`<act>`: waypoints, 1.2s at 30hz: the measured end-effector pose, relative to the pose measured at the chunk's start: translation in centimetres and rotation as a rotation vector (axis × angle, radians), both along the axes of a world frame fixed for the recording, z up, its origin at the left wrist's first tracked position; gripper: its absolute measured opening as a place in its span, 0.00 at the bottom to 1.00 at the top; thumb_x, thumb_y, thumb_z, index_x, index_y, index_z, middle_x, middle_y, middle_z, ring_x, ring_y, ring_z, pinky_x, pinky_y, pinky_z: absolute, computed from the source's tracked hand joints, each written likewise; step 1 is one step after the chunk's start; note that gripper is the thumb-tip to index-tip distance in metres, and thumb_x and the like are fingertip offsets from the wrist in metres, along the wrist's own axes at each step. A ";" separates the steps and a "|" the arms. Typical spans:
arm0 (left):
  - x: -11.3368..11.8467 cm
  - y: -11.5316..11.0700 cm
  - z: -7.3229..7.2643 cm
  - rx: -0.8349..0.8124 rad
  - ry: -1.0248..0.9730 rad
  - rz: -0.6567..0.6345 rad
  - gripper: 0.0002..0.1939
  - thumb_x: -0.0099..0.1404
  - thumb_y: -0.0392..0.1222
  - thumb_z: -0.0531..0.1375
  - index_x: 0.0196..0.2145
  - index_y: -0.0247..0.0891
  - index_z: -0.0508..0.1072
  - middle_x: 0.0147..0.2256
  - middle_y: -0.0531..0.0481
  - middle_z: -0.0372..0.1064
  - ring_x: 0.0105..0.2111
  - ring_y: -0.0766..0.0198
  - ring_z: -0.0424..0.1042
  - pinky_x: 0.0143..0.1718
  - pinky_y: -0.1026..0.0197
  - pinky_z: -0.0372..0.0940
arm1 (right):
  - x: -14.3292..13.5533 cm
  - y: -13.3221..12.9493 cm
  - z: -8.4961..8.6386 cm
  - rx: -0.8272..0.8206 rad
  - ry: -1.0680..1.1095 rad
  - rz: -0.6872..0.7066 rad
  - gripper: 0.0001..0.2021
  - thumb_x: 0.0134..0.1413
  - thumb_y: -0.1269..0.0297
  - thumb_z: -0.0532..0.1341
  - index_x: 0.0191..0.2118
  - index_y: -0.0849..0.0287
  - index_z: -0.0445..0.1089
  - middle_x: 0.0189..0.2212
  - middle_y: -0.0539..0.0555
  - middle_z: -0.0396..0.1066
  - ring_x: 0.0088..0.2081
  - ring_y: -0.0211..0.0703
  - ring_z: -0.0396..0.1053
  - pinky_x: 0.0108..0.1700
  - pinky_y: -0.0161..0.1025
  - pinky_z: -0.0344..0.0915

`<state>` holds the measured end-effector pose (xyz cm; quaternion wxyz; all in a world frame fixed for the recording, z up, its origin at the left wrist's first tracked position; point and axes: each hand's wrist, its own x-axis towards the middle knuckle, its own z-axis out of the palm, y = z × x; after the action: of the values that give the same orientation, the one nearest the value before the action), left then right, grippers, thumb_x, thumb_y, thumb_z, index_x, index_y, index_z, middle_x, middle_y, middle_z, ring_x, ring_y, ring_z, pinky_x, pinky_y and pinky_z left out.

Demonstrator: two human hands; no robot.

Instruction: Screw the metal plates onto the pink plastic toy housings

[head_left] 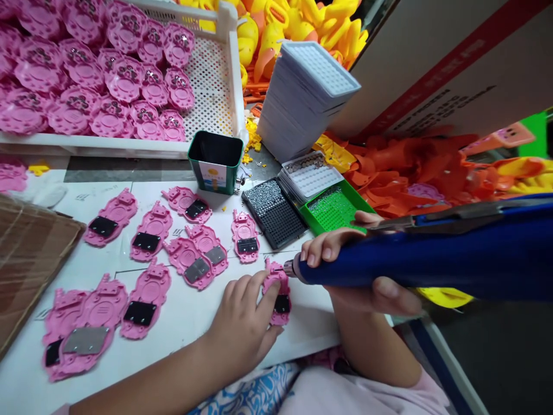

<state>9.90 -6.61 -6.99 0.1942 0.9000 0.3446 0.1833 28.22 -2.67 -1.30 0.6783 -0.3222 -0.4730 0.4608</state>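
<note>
My right hand (345, 259) is wrapped round a blue electric screwdriver (415, 259), held nearly level with its tip pointing left. The tip meets or hovers over the upper part of a pink plastic casing (276, 282) on the white work surface; contact is hard to make out. Fingers of my left hand (244, 314) press on that casing's left side and partly cover it. A black plate (281, 304) sits in its lower half. Close by lies a similar pink casing (245, 236), also with a black plate.
More pink casings (147, 300) lie at left, some overlapping. Behind are a black perforated tray (276, 216) of screws, a green tray (337, 204), a dark green cup (216, 161), a tall stack of white trays (302, 98) and a white crate (211, 75). A cardboard box (34, 259) borders the left.
</note>
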 end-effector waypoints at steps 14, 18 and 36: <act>0.1 0.0 0.2 -0.018 0.047 -0.004 0.27 0.57 0.45 0.63 0.53 0.31 0.66 0.55 0.32 0.61 0.48 0.44 0.63 0.44 0.43 0.63 | -0.1 0.2 -0.3 0.001 -0.019 0.000 0.23 0.43 0.54 0.63 0.49 0.50 0.67 0.24 0.49 0.69 0.23 0.43 0.68 0.29 0.45 0.66; 0.1 0.3 0.4 -0.019 -0.001 -0.002 0.28 0.59 0.52 0.61 0.51 0.30 0.66 0.53 0.31 0.63 0.46 0.44 0.63 0.43 0.43 0.63 | -0.2 0.1 -0.2 0.017 -0.022 0.007 0.22 0.44 0.54 0.62 0.48 0.50 0.67 0.24 0.49 0.69 0.24 0.42 0.67 0.29 0.44 0.66; -0.3 1.2 0.9 0.025 -0.213 0.079 0.08 0.65 0.32 0.52 0.29 0.35 0.69 0.29 0.47 0.68 0.30 0.60 0.63 0.32 0.57 0.58 | -1.2 -3.7 1.7 -0.053 0.046 0.102 0.24 0.48 0.50 0.63 0.51 0.47 0.64 0.25 0.47 0.68 0.25 0.40 0.67 0.27 0.42 0.67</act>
<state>9.59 -5.39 -6.06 0.2112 0.8634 0.3550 0.2898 26.98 -6.37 0.36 0.6561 -0.3047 -0.4607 0.5143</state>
